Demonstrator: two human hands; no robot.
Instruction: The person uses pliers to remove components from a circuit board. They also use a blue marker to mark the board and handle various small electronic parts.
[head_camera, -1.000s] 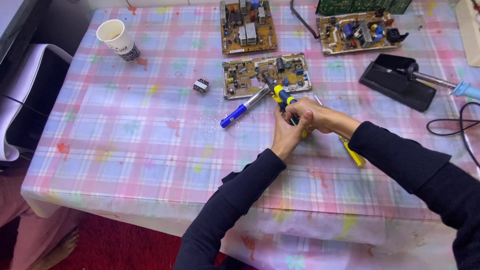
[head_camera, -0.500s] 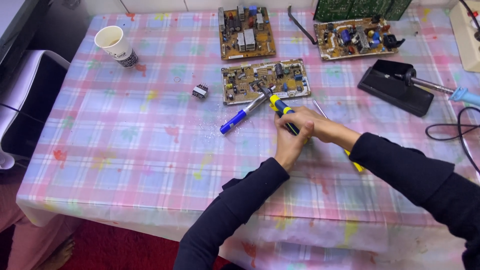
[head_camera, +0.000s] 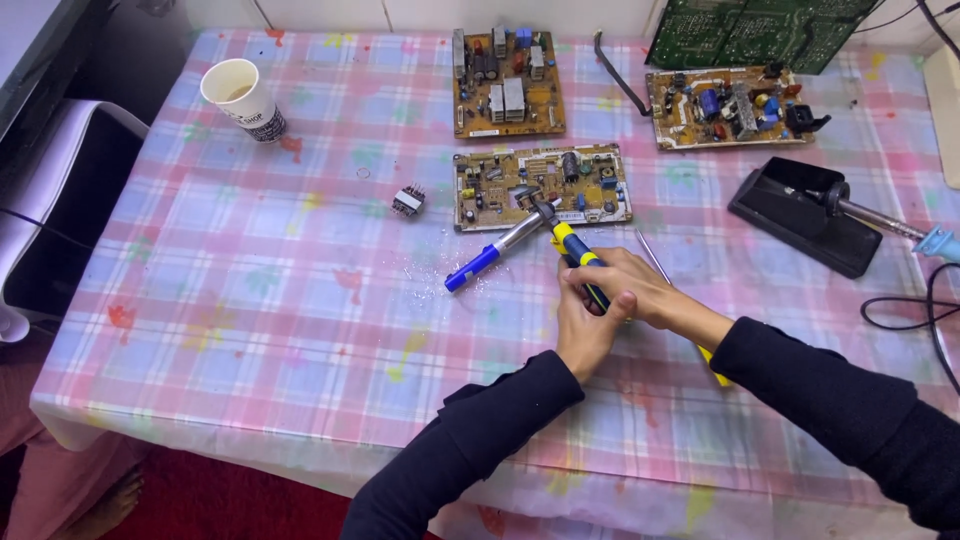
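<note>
both hands' grip (head_camera: 600, 300) closed round screwdriver (head_camera: 575, 250)

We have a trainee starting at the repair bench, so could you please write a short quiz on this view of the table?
1. True or false: both hands grip the yellow-and-blue tool.
2. What stands at the far left corner of the tablecloth? A) a roll of tape B) a paper cup C) a glass jar
3. Which item rests in the black stand?

Key
1. True: the left hand and right hand close on its handle together, its head over the nearest circuit board.
2. B, the paper cup.
3. The soldering iron with the light blue handle.
</note>
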